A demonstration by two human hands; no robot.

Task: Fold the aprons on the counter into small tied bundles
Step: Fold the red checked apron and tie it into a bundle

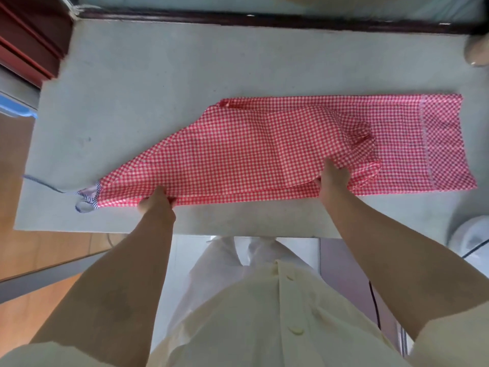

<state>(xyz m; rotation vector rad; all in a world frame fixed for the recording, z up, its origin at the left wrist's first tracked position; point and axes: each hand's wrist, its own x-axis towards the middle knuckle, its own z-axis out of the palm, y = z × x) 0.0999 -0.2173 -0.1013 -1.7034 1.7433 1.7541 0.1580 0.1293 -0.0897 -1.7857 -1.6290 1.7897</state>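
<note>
A red-and-white checked apron (264, 144) lies lengthwise across the grey counter (148, 75), folded along its length, its narrow bib end pointing left. Blue-and-white striped ties (86, 200) trail from that left end toward the counter's left edge. My left hand (157, 201) pinches the apron's near edge close to the bib end. My right hand (334, 178) grips a raised fold of the near edge further right, where the cloth bunches up. The fingertips of both hands are hidden under the fabric.
A dark wooden frame (264, 19) borders the counter's far side. A beige round object (477, 53) sits at the far right corner. A white appliance (472, 237) stands low at the right, and a blue bin edge (16, 108) shows at the left. Orange floor lies below left.
</note>
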